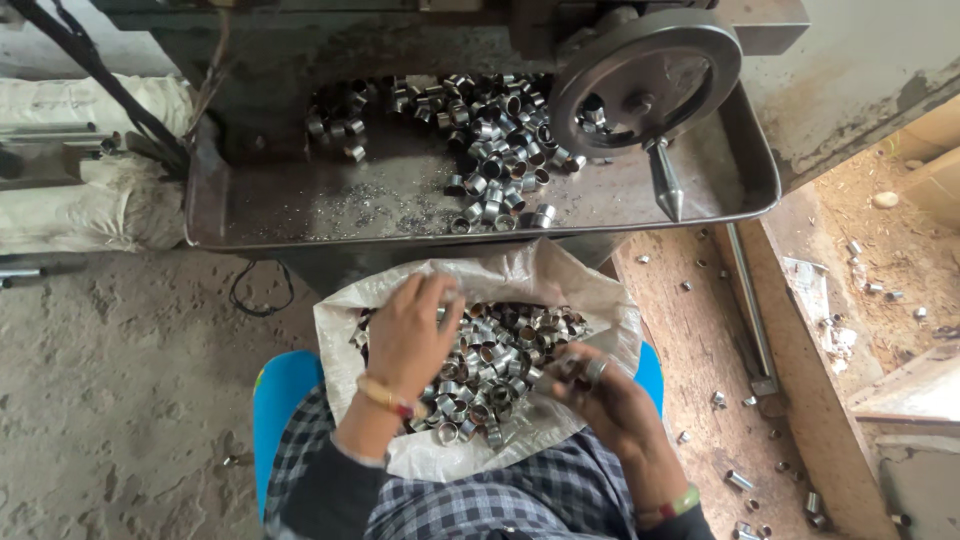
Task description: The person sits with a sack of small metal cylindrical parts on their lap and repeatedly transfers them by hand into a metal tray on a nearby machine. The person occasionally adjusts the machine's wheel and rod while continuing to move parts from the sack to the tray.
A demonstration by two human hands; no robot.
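left hand [408, 335]: palm down on the pile of metal rings [500, 360], fingers spread and dug in; cannot tell if it has pinched any
right hand [600, 395]: near-right edge of pile, fingers curled closed around one ring, maybe a couple
rings, place: heaped in the white sack [600, 300] on the person's lap, near centre of scene
rings, handling: short steel sleeves, stiff, hard, shiny; likely slick and light singly, heavy as a heap; they roll
where to hold: pinch across the outer wall, or hook a fingertip through the bore
sack: soft woven plastic, mouth rolled open, sags under load; about half full of rings
tray [300, 215]: metal machine tray, far side; second loose cluster of rings [495, 140] at far centre, plus fine swarf
handwheel [645, 80]: far right over tray, pointed handle hanging down
floor [120, 380]: stray rings scattered on right side
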